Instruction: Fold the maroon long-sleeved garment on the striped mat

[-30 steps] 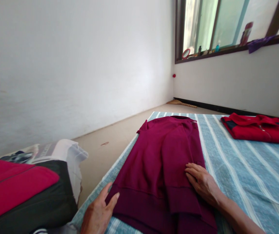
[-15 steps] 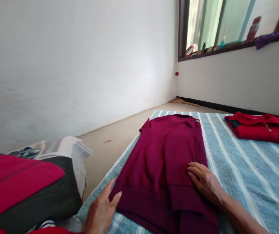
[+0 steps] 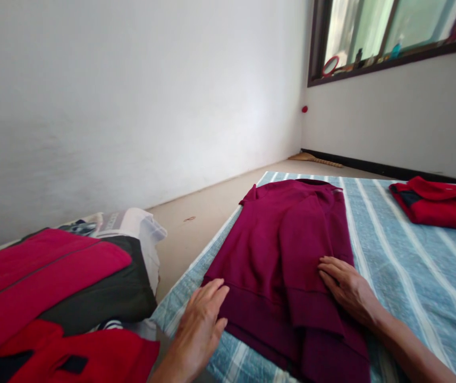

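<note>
A maroon sweater point(image 3: 279, 255) lies flat on a blue striped mat point(image 3: 411, 276), its sleeve folded inward over the body. My right hand point(image 3: 345, 287) rests palm-down on the sweater's right edge near the folded sleeve, fingers stretched out. My left hand point(image 3: 202, 324) lies flat at the sweater's lower left hem, fingers together and extended, touching the fabric edge and the mat. Neither hand holds anything.
A pile of red and black garments point(image 3: 52, 282) with a white plastic bag point(image 3: 140, 229) sits at the left. A folded red garment point(image 3: 439, 202) lies on the mat's far right. White walls, bare floor and a window sill point(image 3: 371, 61) with small items lie beyond.
The view has swung left and down, showing more of the red pile. My left hand has slid forward onto the sweater's hem corner. My right hand stays put.
</note>
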### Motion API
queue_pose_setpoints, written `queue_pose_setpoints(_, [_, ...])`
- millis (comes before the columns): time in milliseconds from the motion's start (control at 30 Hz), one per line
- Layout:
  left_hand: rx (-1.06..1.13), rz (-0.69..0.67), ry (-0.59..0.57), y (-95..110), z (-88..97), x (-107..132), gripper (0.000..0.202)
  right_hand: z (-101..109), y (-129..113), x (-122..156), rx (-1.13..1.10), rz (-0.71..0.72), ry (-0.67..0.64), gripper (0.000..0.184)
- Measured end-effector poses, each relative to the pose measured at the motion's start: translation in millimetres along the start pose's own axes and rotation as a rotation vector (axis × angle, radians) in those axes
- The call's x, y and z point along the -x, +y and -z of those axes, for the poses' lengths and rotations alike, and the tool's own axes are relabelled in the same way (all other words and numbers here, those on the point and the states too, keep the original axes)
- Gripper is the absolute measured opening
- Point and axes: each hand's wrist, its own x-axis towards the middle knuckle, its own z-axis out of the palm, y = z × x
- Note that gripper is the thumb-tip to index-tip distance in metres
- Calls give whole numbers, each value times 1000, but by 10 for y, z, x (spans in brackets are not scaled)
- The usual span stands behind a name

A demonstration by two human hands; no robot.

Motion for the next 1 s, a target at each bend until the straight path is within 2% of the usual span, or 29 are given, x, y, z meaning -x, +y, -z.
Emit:
queue_pose_setpoints(133, [24, -132, -96, 254, 83, -96, 54, 17, -7, -4, -12, -13, 12, 27])
queue_pose_setpoints(300, [5, -145, -224, 420, 141, -221, 51, 41, -24, -19, -24, -13, 12, 26])
queue_pose_setpoints(433, [-28, -170, -295, 434, 161, -216, 56, 53, -31, -26, -29, -4, 1, 27])
queue_pose_setpoints(833, [-124, -258, -378, 430, 85, -122, 61, 60, -8, -12, -8, 17, 23, 26])
queue_pose_setpoints(933, [-108, -273, -350, 409, 65, -106, 57, 142, -115, -51, 40, 50, 75, 24])
queue_pose_setpoints(1000, [-87, -271, -337, 407, 76, -109, 56, 240, -307, -88, 76, 96, 91, 22])
